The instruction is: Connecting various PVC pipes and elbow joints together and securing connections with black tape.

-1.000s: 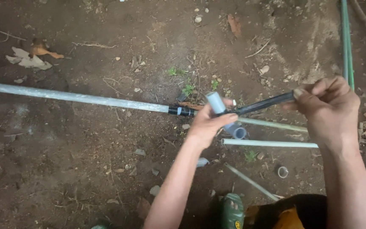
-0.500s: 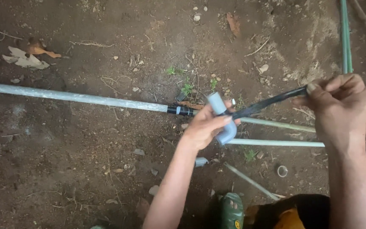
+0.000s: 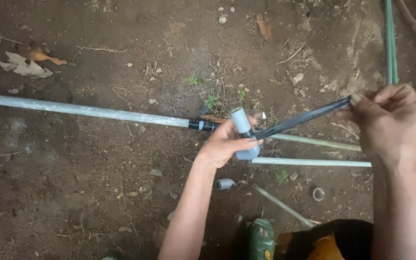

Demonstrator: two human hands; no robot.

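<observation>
Compared with half a second earlier, we saw little change: the right hand had risen slightly and drawn a bit farther right, so the black strip ran tauter and at a somewhat steeper slant up from the fitting. The left hand had stayed where it was.

The left hand was closed around a short grey pipe fitting, fingers wrapped over its lower half, the upper end sticking up above the knuckles. The right hand was closed too, pinching the far end of the black strip between thumb and fingers. The strip stretched between the two hands, its near end at the fitting. Just left of the left hand, the long grey pipe lay on the soil, ending in a black-wrapped joint near the fitting. Two thinner white pipes lay on the ground below the strip, and a small grey coupling lay beside the left forearm.
</observation>
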